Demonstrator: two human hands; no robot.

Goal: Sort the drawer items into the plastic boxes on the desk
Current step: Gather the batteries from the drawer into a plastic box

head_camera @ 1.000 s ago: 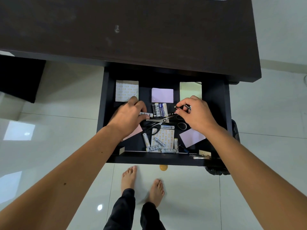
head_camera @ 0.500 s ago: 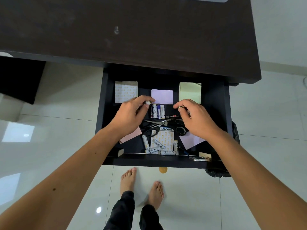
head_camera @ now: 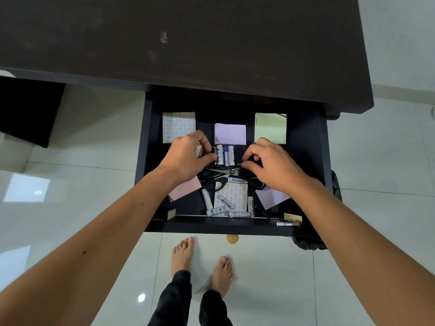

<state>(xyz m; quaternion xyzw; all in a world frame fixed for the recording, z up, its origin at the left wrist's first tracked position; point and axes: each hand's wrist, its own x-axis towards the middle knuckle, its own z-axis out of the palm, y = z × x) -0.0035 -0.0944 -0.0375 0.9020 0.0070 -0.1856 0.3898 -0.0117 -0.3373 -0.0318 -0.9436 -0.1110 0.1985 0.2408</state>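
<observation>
White AA batteries [head_camera: 224,155] are mid-pickup: left hand [head_camera: 186,158] clutches one, right hand [head_camera: 270,165] pinches a small dark item; next, the bench boxes.

1. Both hands are inside the open drawer [head_camera: 306,161], which sticks out from under the worktop [head_camera: 188,43].
2. A row of batteries [head_camera: 224,155] lies between the left hand [head_camera: 186,158] and the right hand [head_camera: 270,165].
3. Beyond the hands lie three paper pads [head_camera: 230,134], side by side.
4. Nearer than the hands lie scissors [head_camera: 219,178], then loose batteries [head_camera: 220,205] at the drawer's front edge.
</observation>
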